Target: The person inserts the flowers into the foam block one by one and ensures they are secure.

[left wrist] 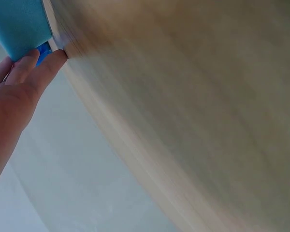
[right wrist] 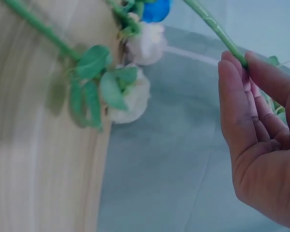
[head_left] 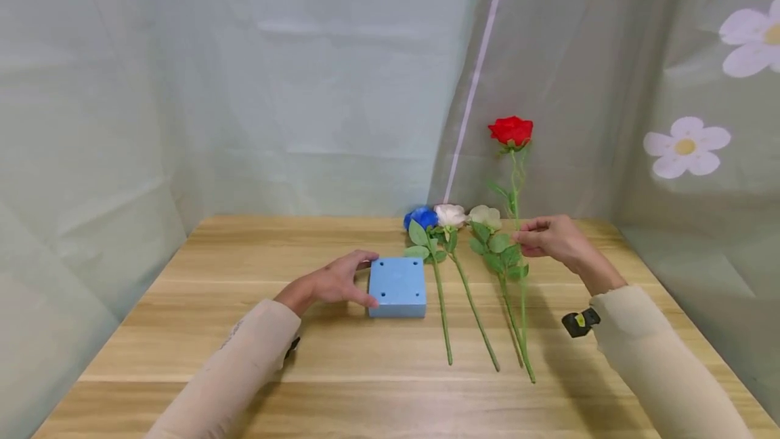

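Note:
My right hand [head_left: 553, 239] pinches the green stem of a red rose [head_left: 512, 131] between thumb and fingers. The rose stands nearly upright, its bloom high above the table's back edge. In the right wrist view the fingertips meet on the stem [right wrist: 215, 26]. My left hand [head_left: 341, 282] holds a light blue square block [head_left: 397, 280] by its left side, thumb at the front corner and fingers toward the back corner. Small dark holes mark the block's top near its corners. The left wrist view shows the fingers against the block [left wrist: 20, 24], with part of the block cut off.
A blue rose [head_left: 420, 218], a pinkish-white rose [head_left: 450, 215] and a cream rose [head_left: 485, 217] lie right of the block, blooms toward the back, stems toward the front. The wooden table [head_left: 244, 351] ends at a pale curtain [head_left: 341, 87].

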Available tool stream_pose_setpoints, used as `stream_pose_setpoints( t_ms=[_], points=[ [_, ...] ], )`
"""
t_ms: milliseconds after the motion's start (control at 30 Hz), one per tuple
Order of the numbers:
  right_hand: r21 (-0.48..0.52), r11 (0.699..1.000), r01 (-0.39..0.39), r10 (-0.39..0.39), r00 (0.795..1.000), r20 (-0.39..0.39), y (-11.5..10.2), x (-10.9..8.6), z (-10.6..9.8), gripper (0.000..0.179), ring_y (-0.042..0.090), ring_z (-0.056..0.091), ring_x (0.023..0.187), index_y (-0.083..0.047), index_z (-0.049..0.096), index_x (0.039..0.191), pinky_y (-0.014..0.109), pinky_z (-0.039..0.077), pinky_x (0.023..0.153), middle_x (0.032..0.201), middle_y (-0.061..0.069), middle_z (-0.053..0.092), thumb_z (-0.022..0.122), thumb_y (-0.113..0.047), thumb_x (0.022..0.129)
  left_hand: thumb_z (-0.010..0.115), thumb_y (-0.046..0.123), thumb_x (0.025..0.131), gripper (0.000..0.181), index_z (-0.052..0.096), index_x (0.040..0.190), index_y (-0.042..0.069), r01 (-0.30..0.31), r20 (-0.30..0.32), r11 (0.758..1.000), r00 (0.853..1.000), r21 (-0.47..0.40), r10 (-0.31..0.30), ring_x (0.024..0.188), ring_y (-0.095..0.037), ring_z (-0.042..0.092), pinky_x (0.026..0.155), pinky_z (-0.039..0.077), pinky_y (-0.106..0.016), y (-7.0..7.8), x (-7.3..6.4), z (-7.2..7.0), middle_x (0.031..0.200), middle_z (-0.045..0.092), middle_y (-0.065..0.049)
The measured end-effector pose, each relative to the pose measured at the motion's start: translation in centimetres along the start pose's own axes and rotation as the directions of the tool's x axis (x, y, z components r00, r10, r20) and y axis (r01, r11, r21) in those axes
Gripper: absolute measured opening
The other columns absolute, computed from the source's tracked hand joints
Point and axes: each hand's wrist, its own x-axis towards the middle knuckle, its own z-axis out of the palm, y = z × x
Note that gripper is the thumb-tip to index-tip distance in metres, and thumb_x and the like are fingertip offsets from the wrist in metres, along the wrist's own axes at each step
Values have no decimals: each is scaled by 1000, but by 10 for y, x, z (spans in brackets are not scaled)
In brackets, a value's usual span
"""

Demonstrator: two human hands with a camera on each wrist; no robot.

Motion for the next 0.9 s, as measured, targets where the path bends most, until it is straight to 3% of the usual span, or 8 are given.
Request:
stream_pose_setpoints(
  t_ms=[400, 900],
  points=[
    [-45, 997, 68, -71, 995, -73, -35, 15, 9, 32, 13, 67, 75, 8, 62, 109, 26, 58, 74, 90, 11, 69, 68, -20, 97, 91, 29, 74, 102, 32, 152, 2, -6, -1, 1000, 1000, -12, 6, 146, -32, 30, 117, 26, -48, -1, 0, 1, 158, 33, -14],
    [-15, 992, 122, -123, 984, -126, -67, 28, 22, 37, 13, 69, 80, 5, 64, 112, 26, 58, 76, 98, 14, 70, 70, -28, 96, 91, 30, 74, 101, 32, 152, 1, -12, 2, 1000, 1000, -17, 12, 145, -33, 31, 117, 27, -49, -1, 1, 2, 157, 34, -15]
  ],
)
